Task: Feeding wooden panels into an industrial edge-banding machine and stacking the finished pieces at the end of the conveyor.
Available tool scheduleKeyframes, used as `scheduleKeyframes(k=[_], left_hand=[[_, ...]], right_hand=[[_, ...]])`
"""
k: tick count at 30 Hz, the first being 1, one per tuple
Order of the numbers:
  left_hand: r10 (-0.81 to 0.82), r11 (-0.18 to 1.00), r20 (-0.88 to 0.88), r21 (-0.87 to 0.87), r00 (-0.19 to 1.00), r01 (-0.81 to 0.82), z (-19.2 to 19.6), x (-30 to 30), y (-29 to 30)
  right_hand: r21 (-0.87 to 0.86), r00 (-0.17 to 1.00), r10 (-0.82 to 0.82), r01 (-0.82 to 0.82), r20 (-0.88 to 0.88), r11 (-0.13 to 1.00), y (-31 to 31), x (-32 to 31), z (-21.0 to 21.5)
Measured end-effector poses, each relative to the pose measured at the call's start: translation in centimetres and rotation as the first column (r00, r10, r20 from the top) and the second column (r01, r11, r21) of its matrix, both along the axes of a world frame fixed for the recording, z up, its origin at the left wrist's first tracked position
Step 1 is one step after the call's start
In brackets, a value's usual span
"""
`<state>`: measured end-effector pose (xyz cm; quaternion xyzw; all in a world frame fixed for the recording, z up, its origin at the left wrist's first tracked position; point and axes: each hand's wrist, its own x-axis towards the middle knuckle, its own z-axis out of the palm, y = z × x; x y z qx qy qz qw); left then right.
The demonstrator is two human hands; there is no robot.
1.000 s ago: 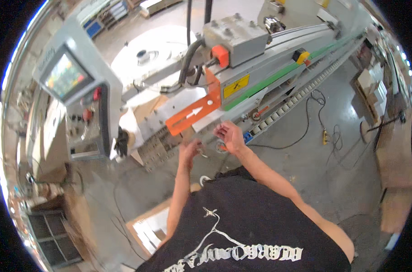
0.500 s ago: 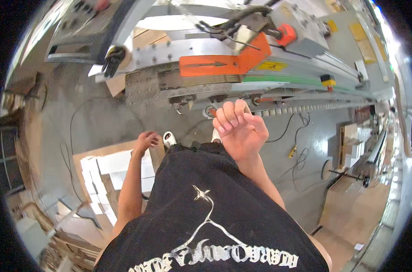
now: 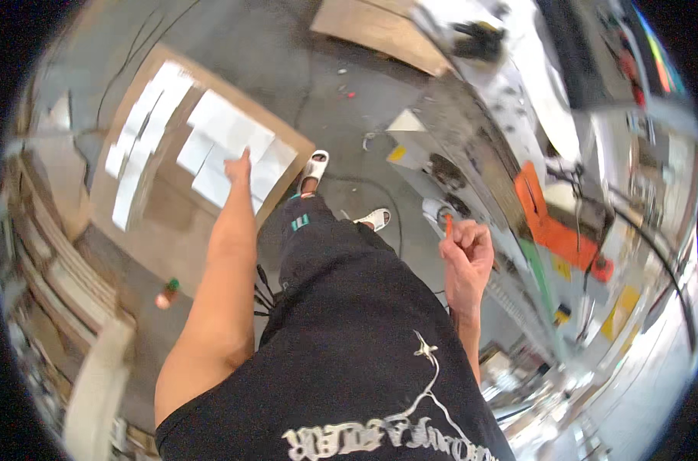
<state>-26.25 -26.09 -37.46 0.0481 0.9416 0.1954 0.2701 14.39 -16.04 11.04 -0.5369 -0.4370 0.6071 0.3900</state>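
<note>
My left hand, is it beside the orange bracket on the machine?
No, the left hand is over the white pieces on the brown board, across the picture from the orange bracket.

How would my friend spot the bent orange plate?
Find the long machine slanting down the picture's right side, beyond the right hand. The bent orange plate is there. It's flat and angled, unlike the rounded red-orange knob beside it.
</note>
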Motion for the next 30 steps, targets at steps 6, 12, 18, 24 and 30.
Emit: scheduleKeyframes(k=[6, 12, 18, 24, 30], left_hand=[[0.261, 0.956, 0.147, -0.174, 0.954, -0.234, 4.5, 1.9, 5.7], [0.305, 0.940, 0.104, -0.190, 0.947, -0.282, 5.0, 2.2, 8.7], [0.363, 0.907, 0.102, -0.268, 0.926, -0.325, 4.7, 2.5, 10.8], [0.351, 0.926, 0.157, -0.206, 0.923, -0.317, 8.1, 1.5, 8.9], [0.182, 0.808, 0.320, 0.490, 0.930, -0.327, 14.3, 3.3, 7.4]], right_hand=[[-0.127, 0.971, 0.163, -0.142, 0.176, 0.982, 0.3, -1.7, -2.1], [-0.237, 0.905, 0.308, -0.244, 0.292, 0.941, 0.3, -2.3, -3.0], [-0.337, 0.839, 0.365, -0.235, 0.403, 0.912, -1.0, -2.8, -3.5], [-0.291, 0.817, 0.422, -0.325, 0.392, 0.900, -0.7, -2.6, -3.5], [-0.185, 0.798, 0.497, -0.462, 0.341, 0.867, 0.0, -2.7, -4.1]])
